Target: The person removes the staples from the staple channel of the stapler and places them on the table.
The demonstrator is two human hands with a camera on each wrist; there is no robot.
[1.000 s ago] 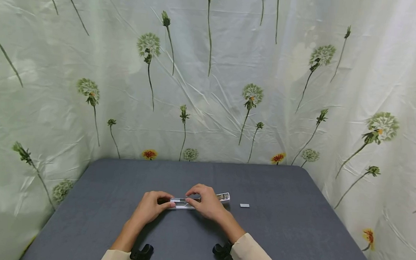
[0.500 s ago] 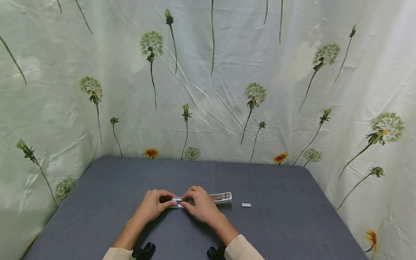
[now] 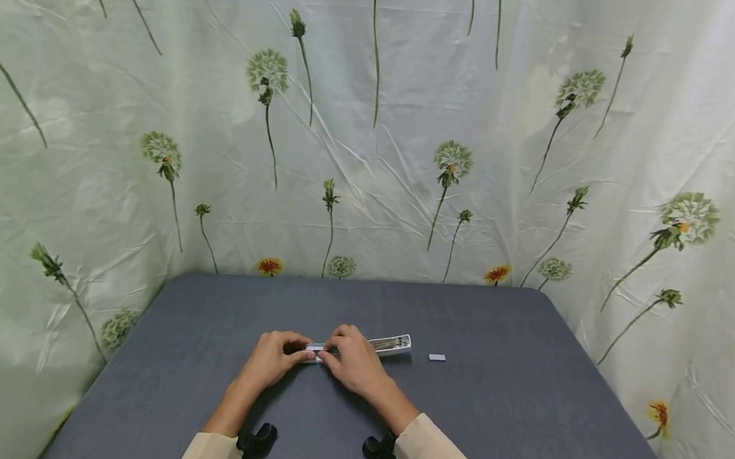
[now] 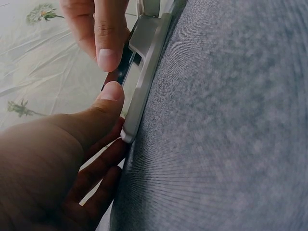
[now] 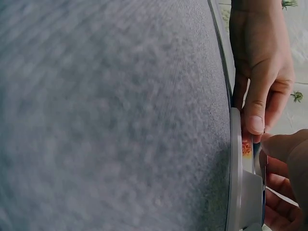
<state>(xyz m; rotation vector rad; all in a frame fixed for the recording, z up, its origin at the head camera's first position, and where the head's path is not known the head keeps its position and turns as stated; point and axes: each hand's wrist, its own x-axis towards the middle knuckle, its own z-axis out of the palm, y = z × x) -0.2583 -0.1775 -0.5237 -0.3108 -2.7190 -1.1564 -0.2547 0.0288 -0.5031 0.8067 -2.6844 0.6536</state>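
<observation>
A grey-white stapler (image 3: 392, 344) lies on the table with its top swung back to the right, its inner metal parts showing. My left hand (image 3: 271, 355) holds the stapler's left end between thumb and fingers. Close beside it, my right hand (image 3: 354, 361) pinches the stapler's dark metal magazine (image 4: 126, 66) from above. A short pale strip (image 3: 315, 347) shows between the two hands' fingertips; whether it is a row of staples I cannot tell. In the right wrist view, both thumbs nearly meet above the stapler's base (image 5: 236, 183).
A small silvery strip (image 3: 437, 358), like a row of staples, lies on the table right of the stapler. The grey cloth-covered table (image 3: 495, 420) ends at a flowered curtain (image 3: 384, 167) behind it. Black straps with camera mounts (image 3: 258, 440) sit on the wrists.
My right hand has slid left along the stapler, closer to the left hand, uncovering more of the opened top. The left hand keeps its hold at the left end. The loose strip stays put.
</observation>
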